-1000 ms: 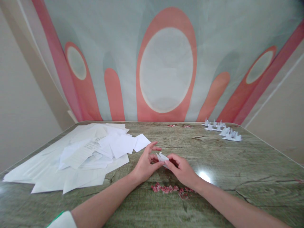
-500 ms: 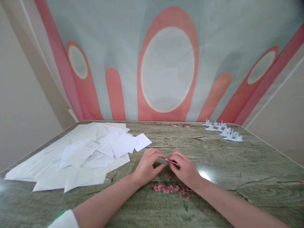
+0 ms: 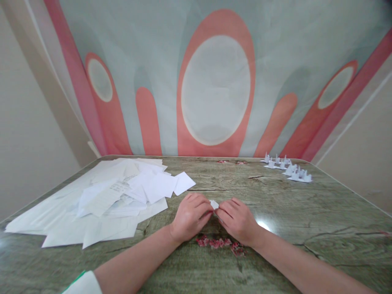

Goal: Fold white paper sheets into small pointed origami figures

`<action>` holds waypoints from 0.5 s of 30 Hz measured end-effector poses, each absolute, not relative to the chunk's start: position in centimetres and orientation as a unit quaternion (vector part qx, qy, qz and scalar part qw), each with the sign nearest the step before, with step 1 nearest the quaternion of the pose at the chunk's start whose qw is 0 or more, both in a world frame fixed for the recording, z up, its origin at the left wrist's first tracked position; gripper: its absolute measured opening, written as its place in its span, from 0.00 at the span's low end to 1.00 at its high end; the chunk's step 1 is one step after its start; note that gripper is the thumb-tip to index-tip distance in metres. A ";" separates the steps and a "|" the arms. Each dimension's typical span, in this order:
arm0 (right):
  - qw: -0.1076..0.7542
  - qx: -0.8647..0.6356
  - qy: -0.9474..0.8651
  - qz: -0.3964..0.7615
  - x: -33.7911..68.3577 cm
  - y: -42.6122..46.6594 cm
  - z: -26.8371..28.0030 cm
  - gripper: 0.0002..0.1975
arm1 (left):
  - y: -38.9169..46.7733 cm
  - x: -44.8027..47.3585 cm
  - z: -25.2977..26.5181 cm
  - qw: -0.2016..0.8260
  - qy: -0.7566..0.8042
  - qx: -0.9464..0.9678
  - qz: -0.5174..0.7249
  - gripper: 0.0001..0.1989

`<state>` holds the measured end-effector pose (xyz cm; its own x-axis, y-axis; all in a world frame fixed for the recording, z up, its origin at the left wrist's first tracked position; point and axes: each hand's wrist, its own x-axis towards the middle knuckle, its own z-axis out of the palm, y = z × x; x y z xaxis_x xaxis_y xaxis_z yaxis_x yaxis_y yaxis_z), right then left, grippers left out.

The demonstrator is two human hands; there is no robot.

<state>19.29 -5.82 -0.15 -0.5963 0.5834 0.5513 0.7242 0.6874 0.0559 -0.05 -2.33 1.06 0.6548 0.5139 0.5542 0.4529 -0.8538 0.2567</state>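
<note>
Between my hands is a small white piece of folded paper [image 3: 214, 204], its upper part showing above the fingertips. My left hand [image 3: 193, 215] pinches it from the left, thumb and fingers together. From the right, my right hand [image 3: 237, 220] closes on the same paper, fingertips nearly meeting those of the left. The fingers hide the lower part of the paper, so its full shape cannot be made out. Both hands are low over the wood-patterned table [image 3: 220, 273].
A wide heap of white paper sheets [image 3: 110, 204] covers the table's left side, with a small square sheet [image 3: 184, 183] at its right edge. Several folded white paper figures [image 3: 288, 168] stand at the back right. A patterned curtain [image 3: 165, 32] hangs behind the table.
The folded paper, seen as a thin edge before, now shows a white face above the fingertips. My hands have drawn closer together and the fingers have closed in on it.
</note>
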 end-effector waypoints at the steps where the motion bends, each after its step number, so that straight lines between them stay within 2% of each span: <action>1: 0.246 -0.369 -0.884 -0.146 19.2 -5.9 -0.1 0.13 | -2.3 -0.1 1.0 0.045 0.270 0.910 0.311 0.06; 8: 0.212 -0.384 -0.884 -0.165 19.0 -5.8 -0.2 0.12 | -2.2 0.0 0.8 0.052 0.281 0.918 0.276 0.06; 15: 0.234 -0.422 -0.873 -0.075 18.7 -5.7 -0.9 0.06 | -1.8 0.2 0.7 0.108 0.267 0.930 0.228 0.03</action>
